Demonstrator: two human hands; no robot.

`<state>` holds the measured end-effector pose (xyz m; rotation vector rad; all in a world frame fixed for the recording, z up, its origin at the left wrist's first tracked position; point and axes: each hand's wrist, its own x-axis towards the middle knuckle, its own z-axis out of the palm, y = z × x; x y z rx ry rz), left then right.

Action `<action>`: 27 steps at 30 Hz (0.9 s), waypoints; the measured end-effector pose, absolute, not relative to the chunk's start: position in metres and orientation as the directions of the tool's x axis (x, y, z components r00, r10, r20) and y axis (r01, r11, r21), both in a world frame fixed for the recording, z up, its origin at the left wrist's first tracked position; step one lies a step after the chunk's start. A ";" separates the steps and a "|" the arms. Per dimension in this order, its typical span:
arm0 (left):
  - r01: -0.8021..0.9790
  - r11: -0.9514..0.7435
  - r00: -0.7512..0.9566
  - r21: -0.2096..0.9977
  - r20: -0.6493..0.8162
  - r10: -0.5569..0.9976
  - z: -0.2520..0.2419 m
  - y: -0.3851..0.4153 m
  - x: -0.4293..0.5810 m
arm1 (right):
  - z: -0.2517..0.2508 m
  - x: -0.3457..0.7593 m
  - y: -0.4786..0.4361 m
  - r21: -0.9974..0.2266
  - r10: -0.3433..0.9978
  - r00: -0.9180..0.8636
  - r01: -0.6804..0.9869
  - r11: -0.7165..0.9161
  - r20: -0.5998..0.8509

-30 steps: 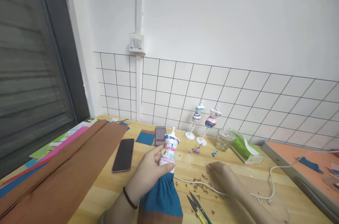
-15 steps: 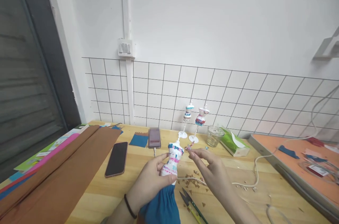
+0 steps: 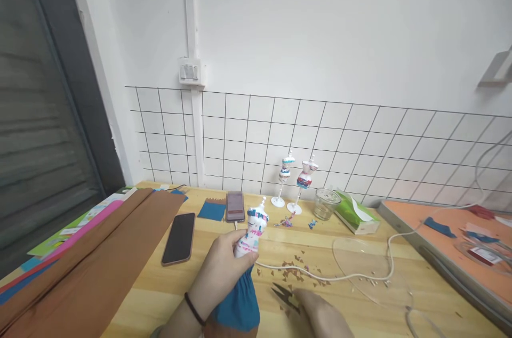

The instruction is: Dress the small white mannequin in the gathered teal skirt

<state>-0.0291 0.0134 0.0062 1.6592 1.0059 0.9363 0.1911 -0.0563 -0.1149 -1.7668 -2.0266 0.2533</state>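
Observation:
My left hand (image 3: pixel 226 266) wraps round the waist of a small white mannequin torso (image 3: pixel 256 223) with blue and pink bands. Gathered blue cloth (image 3: pixel 239 303) hangs below it. My right hand (image 3: pixel 318 311) is closed on the handles of dark-bladed scissors (image 3: pixel 286 295), whose tips point up and left over the wood. Its fingertips are partly hidden. Small brown cloth scraps (image 3: pixel 295 271) lie just beyond the blades. A little patterned strip (image 3: pixel 286 222) rests on the table behind the mannequin.
Two mannequins on stands (image 3: pixel 285 172) are at the back, beside a clear cup (image 3: pixel 326 203) and a green tissue pack (image 3: pixel 356 212). Phones (image 3: pixel 178 239) and brown cloth (image 3: pixel 100 260) are at left. A white cable (image 3: pixel 348 277) crosses the table; an orange board (image 3: pixel 460 247) is at right.
My right hand has left the patterned strip, now on the table, and moved down to take hold of the scissors. The mannequin in my left hand has shifted slightly left and lower.

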 end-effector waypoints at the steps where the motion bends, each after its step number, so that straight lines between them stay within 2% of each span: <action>1: 0.193 -0.210 0.365 0.959 0.128 0.922 0.006 0.014 -0.029 | -0.099 0.191 -0.056 -0.580 0.988 -0.049 0.804 0.127 0.148; 2: 0.190 -0.206 0.361 0.960 0.127 0.924 0.006 0.014 -0.030 | -0.082 0.190 -0.056 -0.732 0.997 -0.054 0.677 0.079 0.058; 4: 0.185 -0.204 0.356 0.961 0.127 0.926 0.005 0.015 -0.029 | -0.049 0.184 -0.056 -0.915 0.998 -0.064 0.403 0.021 -0.005; 5: 0.186 -0.204 0.355 0.961 0.128 0.926 0.004 0.015 -0.029 | -0.034 0.180 -0.056 -0.953 0.999 -0.047 0.302 0.008 -0.006; 7: 0.196 -0.211 0.359 0.958 0.130 0.924 0.003 0.014 -0.028 | -0.013 0.171 -0.055 -0.973 0.999 -0.032 0.229 -0.001 -0.008; 11: 0.242 -0.250 0.366 0.938 0.150 0.918 0.003 0.012 -0.025 | 0.000 0.154 -0.047 -0.933 0.993 0.057 0.351 0.075 0.101; 15: 0.257 -0.266 0.377 0.929 0.158 0.913 0.004 0.010 -0.023 | -0.002 0.147 -0.043 -0.863 0.980 0.063 0.487 0.137 0.191; 22: 0.260 -0.249 0.377 0.933 0.139 0.916 0.004 0.009 -0.020 | -0.004 0.149 -0.043 -0.826 0.944 0.061 0.504 0.251 0.325; 27: 0.306 -0.266 0.359 0.914 0.148 0.922 0.006 0.006 -0.017 | -0.009 0.149 -0.040 -0.831 0.936 0.076 0.489 0.266 0.344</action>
